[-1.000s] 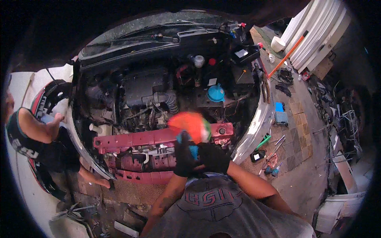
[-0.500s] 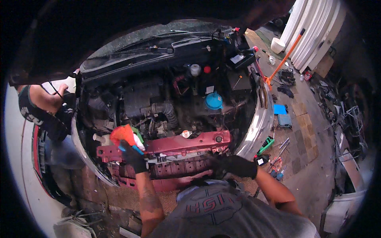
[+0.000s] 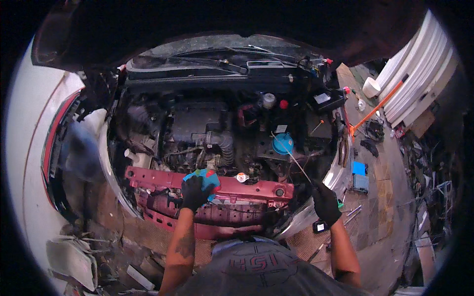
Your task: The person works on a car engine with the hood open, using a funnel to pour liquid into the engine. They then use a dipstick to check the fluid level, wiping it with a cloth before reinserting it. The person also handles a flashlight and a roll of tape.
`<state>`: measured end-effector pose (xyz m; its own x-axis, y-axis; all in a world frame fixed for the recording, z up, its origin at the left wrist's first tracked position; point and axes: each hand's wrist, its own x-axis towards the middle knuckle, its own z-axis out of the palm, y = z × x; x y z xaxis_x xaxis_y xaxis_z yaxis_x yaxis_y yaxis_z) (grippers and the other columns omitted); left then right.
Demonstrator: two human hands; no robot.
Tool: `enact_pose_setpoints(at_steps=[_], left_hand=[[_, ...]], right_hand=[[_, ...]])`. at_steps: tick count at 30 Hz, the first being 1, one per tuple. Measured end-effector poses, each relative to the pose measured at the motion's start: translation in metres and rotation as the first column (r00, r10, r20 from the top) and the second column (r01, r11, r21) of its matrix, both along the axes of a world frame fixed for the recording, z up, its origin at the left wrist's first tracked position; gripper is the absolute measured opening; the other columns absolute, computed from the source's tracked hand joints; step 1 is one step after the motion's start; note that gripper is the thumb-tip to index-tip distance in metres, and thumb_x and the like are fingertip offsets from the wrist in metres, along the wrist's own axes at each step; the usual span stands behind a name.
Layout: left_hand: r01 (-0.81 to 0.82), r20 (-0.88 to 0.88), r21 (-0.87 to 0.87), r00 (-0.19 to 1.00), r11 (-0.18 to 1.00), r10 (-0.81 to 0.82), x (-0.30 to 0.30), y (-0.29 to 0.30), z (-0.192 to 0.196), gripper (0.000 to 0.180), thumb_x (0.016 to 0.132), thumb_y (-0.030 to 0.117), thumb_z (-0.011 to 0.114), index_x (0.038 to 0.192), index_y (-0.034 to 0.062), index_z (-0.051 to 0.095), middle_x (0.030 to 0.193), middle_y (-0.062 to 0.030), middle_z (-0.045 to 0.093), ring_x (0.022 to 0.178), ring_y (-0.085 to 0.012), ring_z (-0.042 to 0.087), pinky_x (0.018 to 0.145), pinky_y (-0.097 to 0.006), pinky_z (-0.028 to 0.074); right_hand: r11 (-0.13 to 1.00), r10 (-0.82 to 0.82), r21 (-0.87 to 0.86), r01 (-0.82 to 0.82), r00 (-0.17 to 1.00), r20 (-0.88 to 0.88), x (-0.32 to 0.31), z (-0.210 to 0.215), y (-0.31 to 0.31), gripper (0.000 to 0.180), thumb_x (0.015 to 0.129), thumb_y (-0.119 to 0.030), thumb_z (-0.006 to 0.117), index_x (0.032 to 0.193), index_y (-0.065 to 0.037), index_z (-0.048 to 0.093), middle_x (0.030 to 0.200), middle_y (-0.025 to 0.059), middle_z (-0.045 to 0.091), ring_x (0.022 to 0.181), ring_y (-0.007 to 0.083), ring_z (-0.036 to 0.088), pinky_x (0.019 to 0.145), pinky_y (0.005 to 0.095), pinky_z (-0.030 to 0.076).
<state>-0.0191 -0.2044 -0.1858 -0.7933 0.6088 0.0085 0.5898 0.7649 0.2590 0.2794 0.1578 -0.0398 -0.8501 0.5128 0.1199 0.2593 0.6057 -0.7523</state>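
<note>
Black-gloved left hand (image 3: 195, 193) holds one cloth (image 3: 210, 180), right (image 3: 327, 204) one rod (image 3: 299, 165).

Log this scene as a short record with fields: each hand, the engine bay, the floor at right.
Left hand: black-gloved hand, gripping multicoloured cloth over red crossbar
Right hand: black-gloved hand, holding long thin rod
Rod direction: slants up and left, crossing in front of blue round piece in this view
Engine bay: white-and-orange cap by the crossbar; red cap farther back
Floor at right: bright blue sheet
Cloth contact with crossbar: cannot tell
</note>
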Motion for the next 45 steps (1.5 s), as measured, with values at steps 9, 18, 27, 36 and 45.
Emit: enact_pose_setpoints(at_steps=[9,18,27,36,45], left_hand=[[-0.327,-0.395,0.290,0.815,0.900,0.424,-0.011,0.055,-0.036,0.049,0.087,0.047,0.062,0.116,0.0064,0.062,0.118,-0.0188,0.062,0.108,-0.0368,0.058,0.099,-0.056,0.036],[-0.414,-0.138,0.324,0.868,0.850,0.476,-0.003,0.056,-0.010,0.036,0.086,0.040,0.063,0.103,0.0084,0.065,0.107,-0.0149,0.065,0.101,-0.0357,0.059,0.105,-0.054,0.036],[-0.340,-0.083,0.310,0.920,0.888,0.382,-0.015,0.062,-0.006,0.030,0.083,0.032,0.067,0.101,0.0082,0.066,0.104,-0.0143,0.065,0.103,-0.0367,0.058,0.094,-0.051,0.041],[-0.293,-0.162,0.271,0.925,0.917,0.343,-0.017,0.063,0.006,0.029,0.084,0.031,0.066,0.100,0.0076,0.066,0.103,-0.0145,0.066,0.102,-0.0364,0.058,0.093,-0.050,0.041],[-0.332,-0.075,0.119,0.937,0.936,0.342,-0.011,0.063,-0.004,0.028,0.089,0.034,0.061,0.099,0.0084,0.066,0.101,-0.0142,0.065,0.102,-0.0337,0.060,0.100,-0.052,0.040]], right_hand=[[0.895,0.318,0.352,-0.275,0.945,-0.070,-0.151,0.020,0.015,0.027,0.098,-0.014,0.055,0.121,-0.002,0.058,0.110,0.0192,0.061,0.106,0.0364,0.060,0.095,0.0413,0.047],[0.569,0.517,0.782,-0.254,0.850,-0.099,-0.407,0.026,-0.005,0.024,0.092,-0.008,0.054,0.113,-0.003,0.064,0.111,0.0198,0.065,0.103,0.0382,0.062,0.088,0.0460,0.050],[0.354,0.400,0.927,-0.122,0.916,-0.032,-0.718,0.013,-0.022,0.029,0.086,-0.025,0.061,0.111,-0.014,0.071,0.106,0.0158,0.066,0.097,0.0326,0.066,0.084,0.0458,0.054],[0.406,0.292,0.914,-0.015,0.950,-0.115,-0.713,-0.022,-0.026,0.046,0.094,-0.039,0.047,0.130,-0.015,0.064,0.147,0.0202,0.045,0.138,0.0400,0.038,0.108,0.0588,0.033],[0.545,0.232,0.828,0.131,0.926,-0.299,-0.444,0.019,0.137,0.053,0.089,-0.041,0.061,0.134,-0.012,0.058,0.131,0.0206,0.056,0.124,0.0367,0.051,0.104,0.0523,0.039]])
